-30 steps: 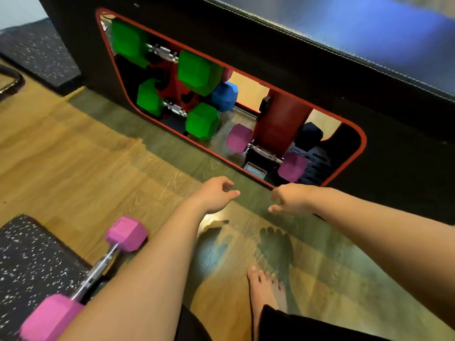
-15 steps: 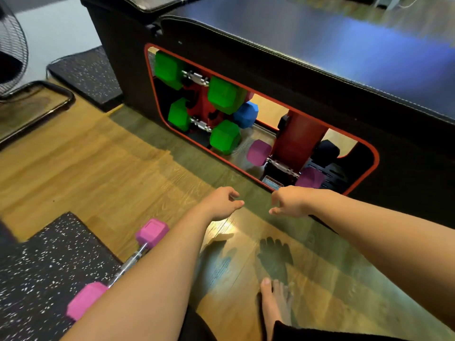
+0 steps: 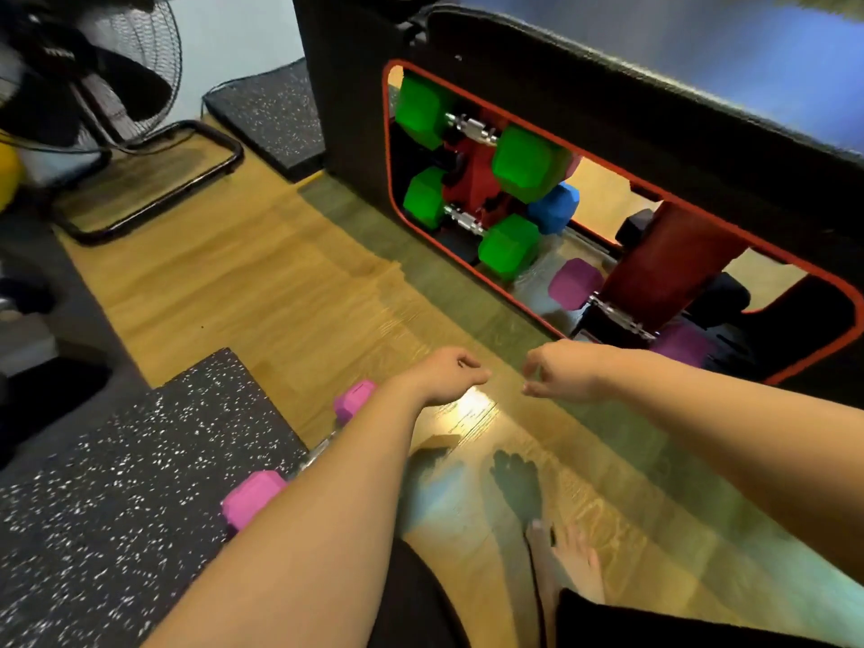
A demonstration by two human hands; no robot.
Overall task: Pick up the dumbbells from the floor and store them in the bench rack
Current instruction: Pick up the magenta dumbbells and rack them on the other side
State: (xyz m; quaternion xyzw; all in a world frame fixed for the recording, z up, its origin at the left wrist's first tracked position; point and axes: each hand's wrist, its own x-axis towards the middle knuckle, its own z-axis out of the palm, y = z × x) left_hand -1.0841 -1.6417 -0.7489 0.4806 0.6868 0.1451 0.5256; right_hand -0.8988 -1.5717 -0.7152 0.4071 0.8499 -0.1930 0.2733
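A pink dumbbell (image 3: 252,500) lies on the wooden floor at the edge of a speckled black mat, partly hidden by my left forearm. My left hand (image 3: 446,374) and my right hand (image 3: 563,371) hover side by side above the floor, fingers loosely curled, holding nothing. Just beyond them is the black bench (image 3: 608,100) with its red-rimmed opening. Inside on the red rack (image 3: 472,177) sit two green dumbbells (image 3: 526,163), a blue dumbbell (image 3: 554,208) and a purple dumbbell (image 3: 572,282).
A speckled black mat (image 3: 117,484) covers the floor at lower left, another mat (image 3: 271,109) lies beside the bench. A standing fan (image 3: 93,77) with a black tube base (image 3: 154,180) is at upper left. My bare foot (image 3: 565,568) rests on the wooden floor.
The view has pulled back and swung left, so the bench sits further right and the fan appears. Both hands stay empty, close together. The pink dumbbell has not moved on the floor.
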